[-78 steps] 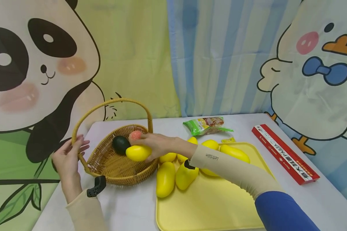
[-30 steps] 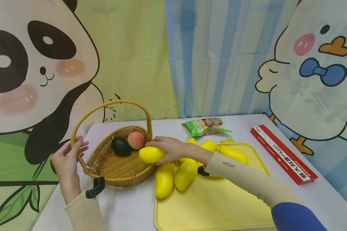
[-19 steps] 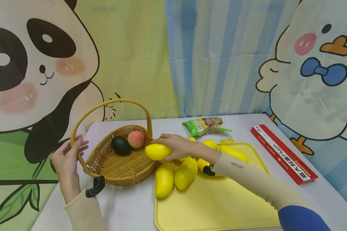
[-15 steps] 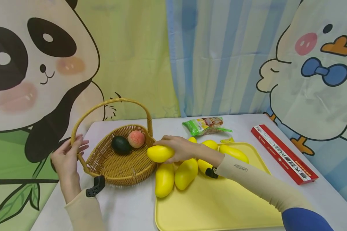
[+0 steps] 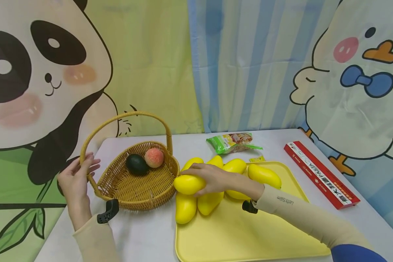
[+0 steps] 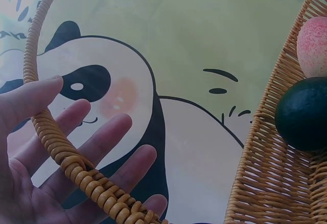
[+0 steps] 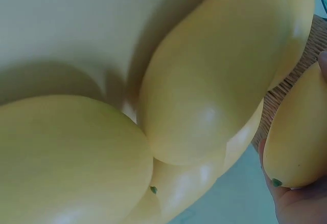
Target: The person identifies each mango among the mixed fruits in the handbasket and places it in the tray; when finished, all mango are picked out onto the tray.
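My right hand point(image 5: 213, 177) grips a yellow mango point(image 5: 190, 184) over the left edge of a yellow tray point(image 5: 249, 233), beside the basket rim. In the right wrist view the held mango point(image 7: 299, 132) shows a small green stem tip. Several other mangoes point(image 5: 185, 209) lie close together around that hand, partly hidden by it. A wicker basket point(image 5: 147, 200) with a tall handle point(image 5: 127, 115) stands on the left, holding a dark green avocado-like fruit point(image 5: 137, 165) and a pink peach point(image 5: 154, 158). My left hand point(image 6: 76, 157) touches the handle, thumb in front, fingers spread loosely behind it.
A green food packet point(image 5: 232, 143) lies at the back of the white table point(image 5: 144, 236), and a small yellow sachet point(image 5: 257, 159) sits by the tray's back edge. To the right is a long red pasta box point(image 5: 321, 174). A printed curtain point(image 5: 157, 72) hangs behind.
My right hand has carried the mango from inside the basket, out over the rim, rightward and down to the tray's left side. The left hand has stayed at the handle.
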### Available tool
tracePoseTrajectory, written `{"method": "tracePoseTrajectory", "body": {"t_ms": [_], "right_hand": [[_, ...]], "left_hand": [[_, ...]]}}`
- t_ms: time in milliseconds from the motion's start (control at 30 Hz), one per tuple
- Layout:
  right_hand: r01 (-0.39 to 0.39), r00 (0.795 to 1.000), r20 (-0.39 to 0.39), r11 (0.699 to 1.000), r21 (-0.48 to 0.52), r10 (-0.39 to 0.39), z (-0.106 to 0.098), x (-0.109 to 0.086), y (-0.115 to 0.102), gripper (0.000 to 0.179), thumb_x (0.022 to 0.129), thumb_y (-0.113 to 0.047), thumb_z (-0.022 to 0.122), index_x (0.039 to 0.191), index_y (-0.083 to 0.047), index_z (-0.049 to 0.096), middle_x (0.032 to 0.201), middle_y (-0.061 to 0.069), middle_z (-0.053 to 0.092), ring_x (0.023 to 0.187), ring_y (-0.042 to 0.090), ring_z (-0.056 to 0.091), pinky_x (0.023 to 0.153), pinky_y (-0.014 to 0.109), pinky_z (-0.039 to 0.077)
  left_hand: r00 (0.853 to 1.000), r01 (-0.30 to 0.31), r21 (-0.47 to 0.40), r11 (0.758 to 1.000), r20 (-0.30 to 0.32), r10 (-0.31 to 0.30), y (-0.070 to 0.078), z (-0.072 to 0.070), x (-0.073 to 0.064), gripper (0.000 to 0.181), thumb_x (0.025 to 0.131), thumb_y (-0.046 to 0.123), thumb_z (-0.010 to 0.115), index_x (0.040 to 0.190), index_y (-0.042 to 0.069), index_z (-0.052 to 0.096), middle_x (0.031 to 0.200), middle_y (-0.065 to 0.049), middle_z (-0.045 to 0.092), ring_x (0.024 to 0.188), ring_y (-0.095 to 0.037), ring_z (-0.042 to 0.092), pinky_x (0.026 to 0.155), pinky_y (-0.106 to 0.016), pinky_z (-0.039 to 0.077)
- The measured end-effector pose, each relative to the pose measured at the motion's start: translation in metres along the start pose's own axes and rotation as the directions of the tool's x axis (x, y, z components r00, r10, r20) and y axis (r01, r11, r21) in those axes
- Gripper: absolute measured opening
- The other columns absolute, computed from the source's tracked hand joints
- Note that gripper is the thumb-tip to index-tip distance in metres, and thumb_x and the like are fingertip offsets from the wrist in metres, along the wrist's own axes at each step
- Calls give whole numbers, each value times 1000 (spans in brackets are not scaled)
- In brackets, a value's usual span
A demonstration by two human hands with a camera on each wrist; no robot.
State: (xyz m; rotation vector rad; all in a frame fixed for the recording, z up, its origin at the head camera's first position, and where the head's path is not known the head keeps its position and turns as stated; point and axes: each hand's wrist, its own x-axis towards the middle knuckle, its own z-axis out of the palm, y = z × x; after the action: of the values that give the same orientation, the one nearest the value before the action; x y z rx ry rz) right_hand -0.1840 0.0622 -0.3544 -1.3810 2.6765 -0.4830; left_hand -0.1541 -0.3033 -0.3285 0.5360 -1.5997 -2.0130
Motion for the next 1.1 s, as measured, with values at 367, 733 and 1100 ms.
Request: {"method": "tracePoseTrajectory", "body": {"t_ms": [367, 733, 1100], "right_hand": [[-8, 1000, 5, 1000, -15, 8, 9, -15, -8, 71, 79, -35, 78, 141, -21, 47, 133, 1, 51, 117, 16, 52, 98, 39, 45], [20, 999, -35, 1000, -16, -20, 23, -30, -24, 72, 78, -37, 79, 140, -23, 47, 131, 1, 51, 114, 14, 52, 95, 35, 45], [73, 996, -38, 996, -47, -75, 31, -44, -32, 73, 78, -41, 78, 141, -22, 46, 133, 3, 49, 115, 14, 52, 96, 33, 46]], "left_hand": [[1000, -5, 2, 1000, 1, 5, -1, 1, 0, 29, 82, 28, 77, 104, 10, 74, 74, 6, 73, 68, -9, 70, 66, -19, 46], [1000, 6, 5, 1000, 7, -6, 0, 2, 1, 28, 81, 28, 77, 104, 11, 74, 73, 6, 73, 68, -9, 70, 67, -18, 47], [1000, 1, 15, 1000, -1, -1, 0, 0, 0, 29, 82, 29, 76, 106, 11, 74, 75, 7, 73, 68, -9, 70, 67, -19, 46]]}}
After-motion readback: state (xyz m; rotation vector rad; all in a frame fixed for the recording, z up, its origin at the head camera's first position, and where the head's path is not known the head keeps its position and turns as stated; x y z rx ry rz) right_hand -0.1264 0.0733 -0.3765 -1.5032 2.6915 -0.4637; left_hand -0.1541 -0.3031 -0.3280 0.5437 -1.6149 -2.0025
